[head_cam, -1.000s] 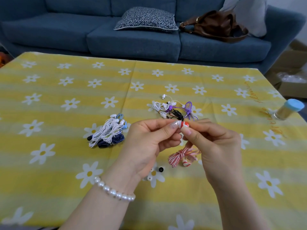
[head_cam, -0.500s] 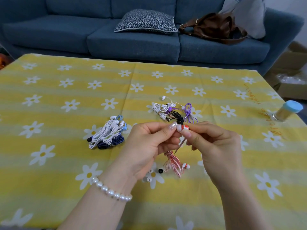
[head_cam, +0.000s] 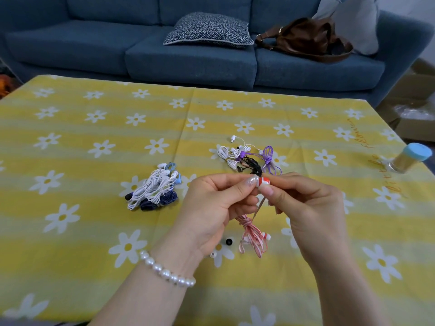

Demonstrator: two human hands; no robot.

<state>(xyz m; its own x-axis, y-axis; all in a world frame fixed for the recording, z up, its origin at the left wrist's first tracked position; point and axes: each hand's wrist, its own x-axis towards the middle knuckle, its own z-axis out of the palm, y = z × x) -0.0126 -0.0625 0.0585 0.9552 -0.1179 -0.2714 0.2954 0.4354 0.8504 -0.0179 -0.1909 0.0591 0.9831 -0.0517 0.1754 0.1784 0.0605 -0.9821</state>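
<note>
Just on our side of the tangled earphone pile, above the desk, our left hand and right hand both pinch the red-and-white earbud, its bundled cable dangling. We judge its tip is being worked; next we need a steady, fine fingertip pull.

A big blue sofa stands at the back, just past the desk. On the sofa lie a dark cushion with small white marks, a brown bag and a grey pillow in the right corner. A yellow cloth with white flowers covers the desk. Brown cardboard boxes sit beside the sofa on the right. The light is soft and even.
</note>
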